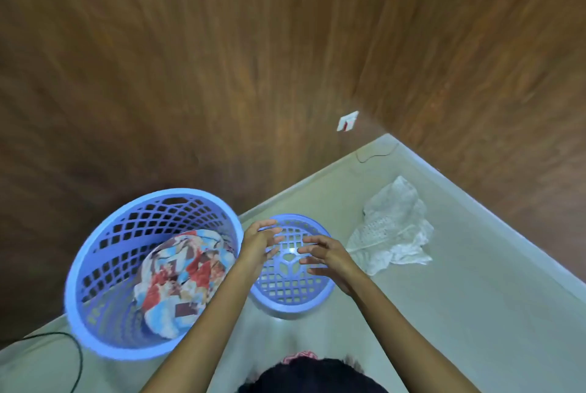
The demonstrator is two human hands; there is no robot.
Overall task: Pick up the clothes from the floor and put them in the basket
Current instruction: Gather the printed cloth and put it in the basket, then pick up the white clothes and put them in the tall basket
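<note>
Wood-grain walls (pixel 222 59), brown and smooth, meet in a corner above a pale, matte floor (pixel 459 313). A round blue plastic basket (pixel 177 193) stands on the floor against the left-hand wall, its sides an open lattice of square holes under a solid rim. Inside it lies a crumpled printed cloth (pixel 180 275) in red, light blue, white and brown patches. A white garment (pixel 393 227), thin and textured like lace or knit, lies bunched on the floor to the right, near the other wall and well apart from the basket. Between the two sits a round blue lid (pixel 291 294) of the same lattice plastic, just beside the basket. Above it hover the left hand (pixel 258 243) and right hand (pixel 329 254); each grip is apart, fingers spread and loosely bent, holding nothing. Whether they touch the lid is unclear. A black cable (pixel 77 357) curves over the floor at lower left. A small white wall socket (pixel 347 121) sits near the corner.
</note>
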